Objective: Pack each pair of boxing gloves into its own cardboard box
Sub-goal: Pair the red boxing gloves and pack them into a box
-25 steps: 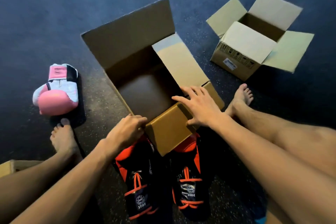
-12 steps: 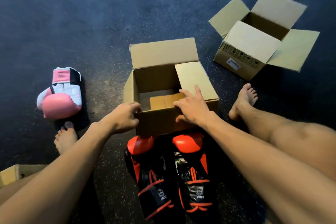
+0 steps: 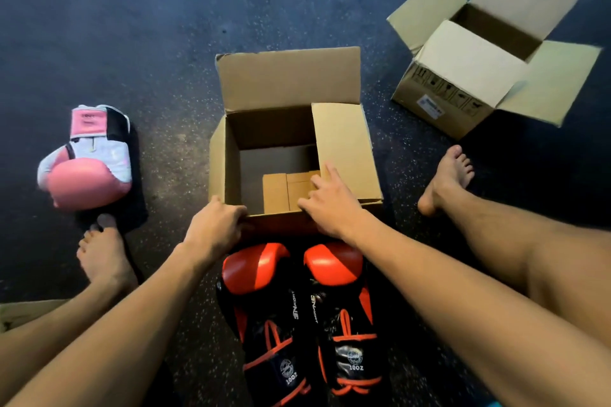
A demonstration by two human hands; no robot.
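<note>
An open cardboard box [image 3: 287, 86] stands upright on the floor between my legs, its inside holding only a folded flap. My left hand [image 3: 215, 225] grips the box's near left rim. My right hand [image 3: 330, 205] rests flat on the near right corner, fingers spread over the inner flap. Two black and orange boxing gloves [image 3: 297, 314] lie side by side on the floor just in front of the box, nearer to me. A pink and white glove [image 3: 89, 162] lies to the left by my left foot.
A second open cardboard box [image 3: 476, 66] sits at the far right with its flaps spread. A piece of cardboard [image 3: 20, 311] shows at the left edge. My bare feet [image 3: 446, 178] rest on the dark speckled floor on either side.
The box was tilted toward me a second ago; it now stands upright on the floor. Both hands stayed on its near edge.
</note>
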